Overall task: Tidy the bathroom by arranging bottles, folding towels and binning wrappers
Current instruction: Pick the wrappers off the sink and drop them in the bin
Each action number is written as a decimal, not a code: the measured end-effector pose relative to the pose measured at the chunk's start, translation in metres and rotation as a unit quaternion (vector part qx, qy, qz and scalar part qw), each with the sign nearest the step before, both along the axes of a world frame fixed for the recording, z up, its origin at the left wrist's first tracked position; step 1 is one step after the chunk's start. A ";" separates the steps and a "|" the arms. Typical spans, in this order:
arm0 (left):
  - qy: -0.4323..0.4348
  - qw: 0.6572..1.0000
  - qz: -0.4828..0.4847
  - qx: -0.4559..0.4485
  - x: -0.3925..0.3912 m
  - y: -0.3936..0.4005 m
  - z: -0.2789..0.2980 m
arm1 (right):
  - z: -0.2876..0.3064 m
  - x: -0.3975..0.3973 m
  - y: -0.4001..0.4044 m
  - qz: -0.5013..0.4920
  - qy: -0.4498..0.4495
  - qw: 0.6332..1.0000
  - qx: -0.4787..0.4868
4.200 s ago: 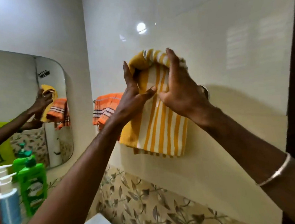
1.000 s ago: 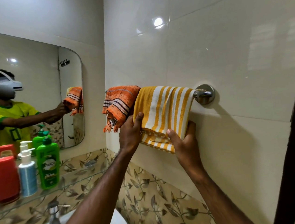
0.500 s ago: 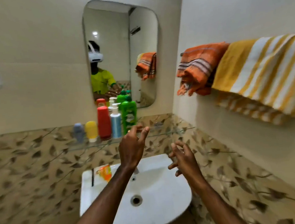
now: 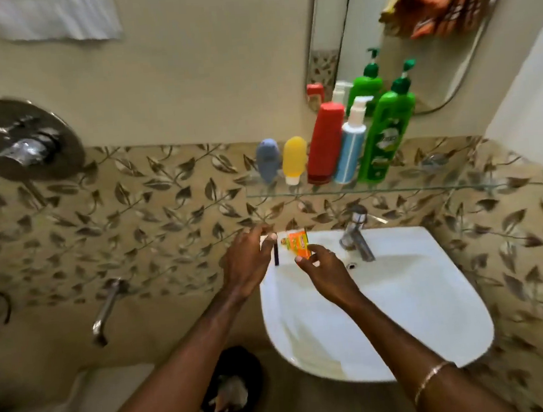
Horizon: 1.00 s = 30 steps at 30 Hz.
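While my right hand point(image 4: 323, 272) pinches the orange wrapper point(image 4: 299, 243) at the sink's point(image 4: 402, 293) back-left rim, mid-frame, my left hand point(image 4: 249, 263) rests loosely open beside it. I'd lift it clear, then drop it into the dark bin point(image 4: 231, 386) at lower centre.

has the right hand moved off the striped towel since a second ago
Yes. The right hand has left the towel rail and come down to the sink's back left rim, where it pinches the orange wrapper.
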<state>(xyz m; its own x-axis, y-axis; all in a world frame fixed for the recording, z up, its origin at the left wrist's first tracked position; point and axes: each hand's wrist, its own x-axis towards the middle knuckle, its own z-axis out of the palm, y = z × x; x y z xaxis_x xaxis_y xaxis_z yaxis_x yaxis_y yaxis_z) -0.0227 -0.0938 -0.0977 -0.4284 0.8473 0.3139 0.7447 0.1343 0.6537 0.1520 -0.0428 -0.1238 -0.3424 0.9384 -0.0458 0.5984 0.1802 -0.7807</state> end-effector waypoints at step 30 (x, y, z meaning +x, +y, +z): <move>0.113 0.904 -0.324 -0.255 -0.118 0.056 -0.165 | -0.091 -0.087 0.010 -0.096 0.116 0.986 -0.074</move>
<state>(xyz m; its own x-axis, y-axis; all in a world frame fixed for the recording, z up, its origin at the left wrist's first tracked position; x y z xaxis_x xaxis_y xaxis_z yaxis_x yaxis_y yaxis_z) -0.1410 -0.0376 -0.2628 0.2350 0.9568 -0.1712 0.8821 -0.1360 0.4510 0.0652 -0.0330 -0.2151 -0.1771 0.9759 -0.1277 0.4119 -0.0444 -0.9102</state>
